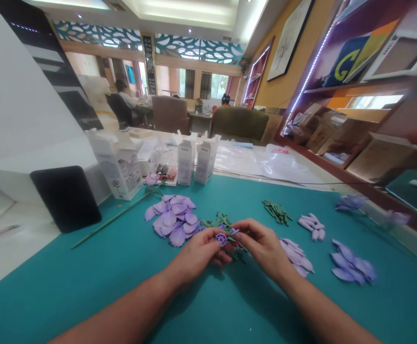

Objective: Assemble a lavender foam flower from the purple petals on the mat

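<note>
Two bare hands meet over the teal mat on the worktop (43,291) in the head view, close together but each pinched on its own piece. The left hand (202,249) grips a small purple openwork piece, seemingly plastic, (221,239) between thumb and fingers; the right hand (262,241) pinches a tiny lilac part (234,231) just beside it. Which exact shape that part has is too blurred to tell. Behind the fingers lie green leaf-like pieces (214,220), with a heap of large, curved, pale purple petals (175,219) to their left. Beyond the right hand sit short green sticks (277,212), lilac rounded cylinders (312,226) and bluish-purple pointed petals (352,263).

The step in hand looks like fitting the tiny part to the openwork piece. The next move probably calls for a steady left hold while the right fingertips line up the part and press gently.
</note>
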`<state>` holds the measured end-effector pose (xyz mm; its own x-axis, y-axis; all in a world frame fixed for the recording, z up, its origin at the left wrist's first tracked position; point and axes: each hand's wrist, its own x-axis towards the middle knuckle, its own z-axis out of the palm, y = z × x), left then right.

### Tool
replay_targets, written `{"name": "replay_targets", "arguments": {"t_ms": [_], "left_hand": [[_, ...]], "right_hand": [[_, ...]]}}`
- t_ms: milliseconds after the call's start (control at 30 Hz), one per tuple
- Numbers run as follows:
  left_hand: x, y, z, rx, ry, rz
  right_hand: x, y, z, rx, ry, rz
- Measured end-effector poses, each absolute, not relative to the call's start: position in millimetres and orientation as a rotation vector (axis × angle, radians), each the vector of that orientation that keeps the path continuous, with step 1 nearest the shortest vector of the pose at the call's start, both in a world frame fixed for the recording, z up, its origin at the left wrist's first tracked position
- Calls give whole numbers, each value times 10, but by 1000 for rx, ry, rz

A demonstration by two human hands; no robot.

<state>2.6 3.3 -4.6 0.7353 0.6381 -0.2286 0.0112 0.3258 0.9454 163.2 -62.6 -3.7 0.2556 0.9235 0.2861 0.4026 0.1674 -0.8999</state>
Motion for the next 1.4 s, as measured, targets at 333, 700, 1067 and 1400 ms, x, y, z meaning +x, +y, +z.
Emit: {"name": "replay_targets", "arguments": {"t_ms": [333,700,1067,1400], "left_hand": [[30,15,-25,1217,671,531],[31,19,-76,1384,691,568],[-5,11,-67,1699,675,618],[-25,11,-128,1839,620,630]], "right_hand": [[1571,-684,-59,-1510,-1483,426],[1546,-678,-103,-1487,-1684,264],[1562,-673,-99,-1526,-1647,266],[1561,-675,-107,-1529,-1674,225]]}}
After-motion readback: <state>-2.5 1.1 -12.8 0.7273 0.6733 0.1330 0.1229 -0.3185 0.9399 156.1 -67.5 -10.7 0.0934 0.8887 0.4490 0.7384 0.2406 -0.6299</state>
